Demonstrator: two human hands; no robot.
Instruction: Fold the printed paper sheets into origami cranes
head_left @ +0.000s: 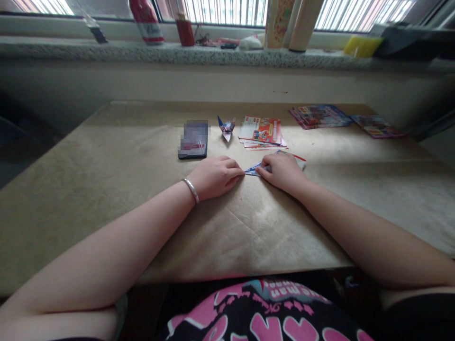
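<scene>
A folded piece of printed paper (253,169), blue and white with a narrow point toward the left, lies on the table in front of me. My left hand (219,176), with a silver bangle at the wrist, has its fingers pressed together at that pointed tip. Over the paper's wider part rests my right hand (280,169), thumb and fingers curled and gripping it. Part of the paper is hidden under this hand, while a white corner with a red edge sticks out behind it. A folded paper crane (226,130) stands just beyond my hands.
A stack of printed cards (262,130) lies behind the paper. Left of the crane is a dark flat tablet-like object (194,139). More colourful sheets (322,116) lie at the back right. Bottles and small items stand on the stone windowsill (220,56).
</scene>
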